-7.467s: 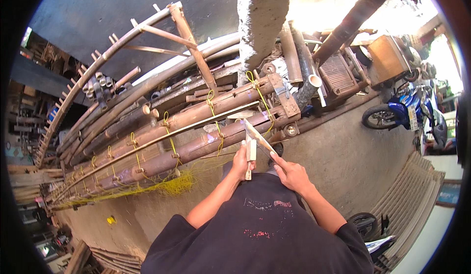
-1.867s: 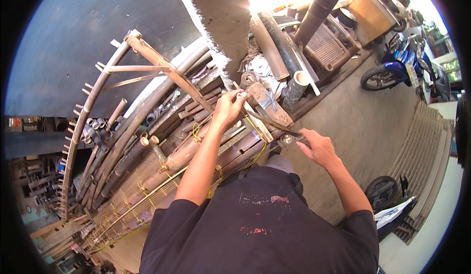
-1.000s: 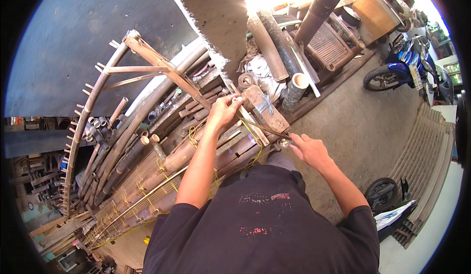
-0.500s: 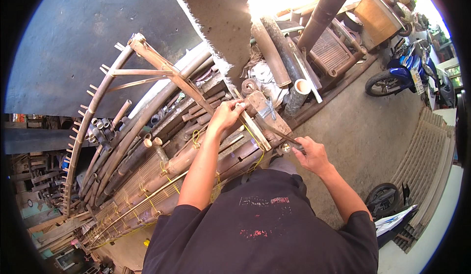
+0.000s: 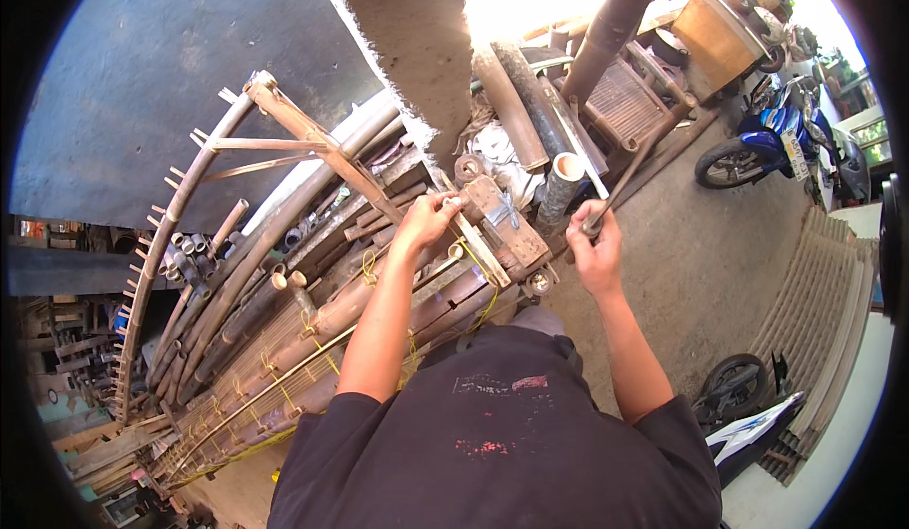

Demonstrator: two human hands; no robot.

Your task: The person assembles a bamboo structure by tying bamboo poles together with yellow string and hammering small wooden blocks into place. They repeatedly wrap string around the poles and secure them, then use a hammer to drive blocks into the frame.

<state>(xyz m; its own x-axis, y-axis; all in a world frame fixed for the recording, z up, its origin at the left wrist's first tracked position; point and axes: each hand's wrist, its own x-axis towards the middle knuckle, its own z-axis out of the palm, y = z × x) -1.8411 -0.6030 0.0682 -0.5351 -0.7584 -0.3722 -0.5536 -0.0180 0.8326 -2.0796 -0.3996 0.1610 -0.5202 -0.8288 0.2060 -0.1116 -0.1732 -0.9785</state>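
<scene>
My left hand [image 5: 426,223] pinches the upper part of a pale wooden strip [image 5: 481,250]; a small whitish patch shows at its fingertips, too small to name. The strip slants down to the right over a long bamboo frame [image 5: 346,313] bound with yellow cord. Beside the strip lies a wooden block [image 5: 508,226] with a grey tie on top. Clear of the block, my right hand [image 5: 597,252] is closed round the grip of a long, dark, machete-like knife [image 5: 636,167], its length slanting up and to the right.
A curved bamboo piece with pegs [image 5: 169,209] leans on the left. Bamboo poles [image 5: 516,107] and a slatted bamboo chair [image 5: 625,103] stand ahead. To the right are a blue motorcycle [image 5: 772,150], another motorbike [image 5: 748,415] and stacked corrugated sheets [image 5: 810,330].
My right hand has risen, swinging the knife from beside the block to an upward-right slant. My left hand keeps its pinch by the strip. The whole view has shifted slightly.
</scene>
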